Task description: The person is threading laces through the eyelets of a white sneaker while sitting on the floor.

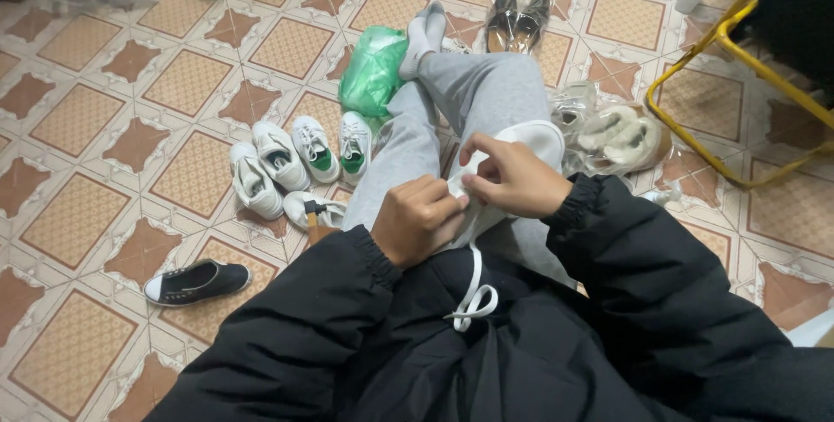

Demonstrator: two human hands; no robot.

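I sit on a tiled floor with my legs in grey trousers stretched out. A white sneaker [532,139] rests on my right thigh, toe pointing away. My left hand [417,218] grips its near end with closed fingers. My right hand [512,179] pinches the white shoelace [473,296] at the eyelets, and the lace's loose end hangs down over my black jacket.
Several white sneakers [291,157] lie on the floor to my left, with a black slip-on shoe [195,281] nearer. A green plastic bag [373,70] sits by my feet. Fluffy white slippers [618,137] and a yellow metal frame [721,83] are at right.
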